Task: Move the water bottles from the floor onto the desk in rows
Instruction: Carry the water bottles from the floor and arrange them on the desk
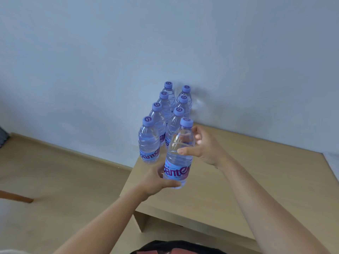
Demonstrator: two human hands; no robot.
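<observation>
A clear plastic water bottle (pixel 178 154) with a purple screw cap (pixel 186 123) is held upright at the near left corner of the pale wooden bench (pixel 256 180), its base at or just above the surface; contact cannot be told. The left grip (pixel 161 182) is wrapped round the bottle's lower part, fingers curled under the blue label and thumb across the front of the base. The right grip (pixel 201 145) is closed more loosely on the upper body, thumb laid across the front below the shoulder and fingers reaching behind near the neck.

Beyond both grips, seven more water bottles stand on the bench in two files running toward the wall (pixel 110 52): four in the left file, its front bottle (pixel 149 142) just left of the held one, and three in the right file, whose nearest (pixel 173 129) stands directly behind the held bottle. The held bottle is judged to be the fourth of that right file.

The bottle appears full, so it is judged moderately heavy for its size. The thin ribbed wall is likely to give under a hard squeeze, and smooth plastic may slip. A hold round the labelled waist or the ribbed shoulder is judged soundest, with a second support near the base, as is seen here. Neighbouring bottles stand close, so a knock against them is to be guarded against.
</observation>
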